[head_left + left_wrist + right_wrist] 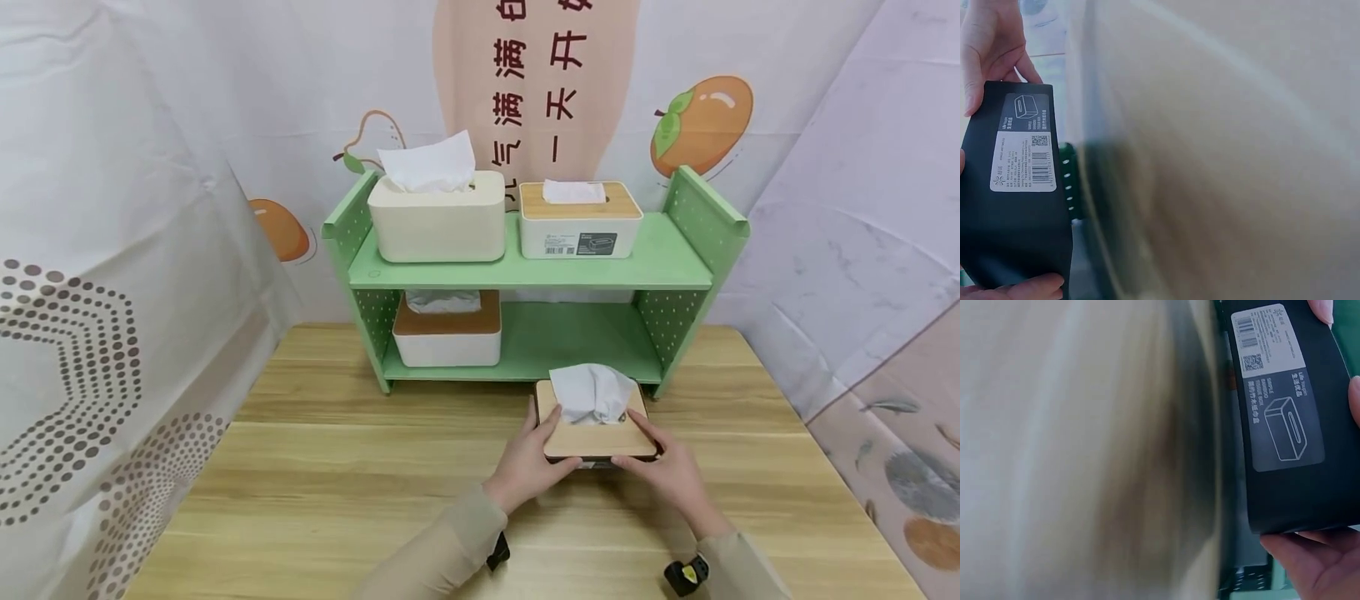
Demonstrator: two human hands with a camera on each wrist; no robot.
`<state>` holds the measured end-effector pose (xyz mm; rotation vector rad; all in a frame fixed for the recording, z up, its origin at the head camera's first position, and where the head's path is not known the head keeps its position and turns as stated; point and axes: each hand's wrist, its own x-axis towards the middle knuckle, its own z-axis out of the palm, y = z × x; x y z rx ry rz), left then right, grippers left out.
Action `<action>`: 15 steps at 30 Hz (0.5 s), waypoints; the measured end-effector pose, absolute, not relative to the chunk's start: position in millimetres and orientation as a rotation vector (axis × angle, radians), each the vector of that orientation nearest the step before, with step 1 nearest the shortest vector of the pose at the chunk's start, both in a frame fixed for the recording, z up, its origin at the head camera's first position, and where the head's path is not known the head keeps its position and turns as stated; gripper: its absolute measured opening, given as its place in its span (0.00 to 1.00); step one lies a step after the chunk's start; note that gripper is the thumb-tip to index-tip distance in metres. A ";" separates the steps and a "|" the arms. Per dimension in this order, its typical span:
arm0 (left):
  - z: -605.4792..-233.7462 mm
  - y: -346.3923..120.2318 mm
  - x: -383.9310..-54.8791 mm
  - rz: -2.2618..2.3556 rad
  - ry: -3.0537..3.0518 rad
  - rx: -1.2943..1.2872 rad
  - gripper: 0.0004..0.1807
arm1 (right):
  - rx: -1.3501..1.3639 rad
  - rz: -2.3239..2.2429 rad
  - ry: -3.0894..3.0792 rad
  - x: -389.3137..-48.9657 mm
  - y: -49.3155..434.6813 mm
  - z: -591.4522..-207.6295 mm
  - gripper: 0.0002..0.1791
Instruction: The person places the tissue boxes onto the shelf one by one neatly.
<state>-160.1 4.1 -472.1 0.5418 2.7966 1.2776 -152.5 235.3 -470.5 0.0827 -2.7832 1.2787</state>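
Both hands grip a black tissue box (1016, 219) with a light wooden lid (588, 442). White tissue (588, 393) sticks up through its slot. My left hand (528, 458) holds the left end, and my right hand (671, 471) holds the right end, thumbs along the near side. The box is just in front of the lower tier of a green shelf (577, 333), its back edge overlapping the shelf front in the head view. A printed label (1279, 394) shows on the black side in both wrist views.
A cream tissue box (438, 225) and a white box with a bamboo lid (581, 237) stand on the upper tier. On the lower tier, at left, is a white box with a brown lid (447, 346). The wooden table (337, 483) extends in front.
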 end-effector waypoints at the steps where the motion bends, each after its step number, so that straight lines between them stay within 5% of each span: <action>1: -469.1 3.1 -161.7 1.290 2.801 0.564 0.45 | 0.080 1.279 -2.773 -153.2 234.3 -467.5 0.43; 15: -455.9 -12.4 -200.4 1.265 2.875 0.590 0.44 | 0.106 1.405 -2.678 -190.3 217.2 -460.3 0.44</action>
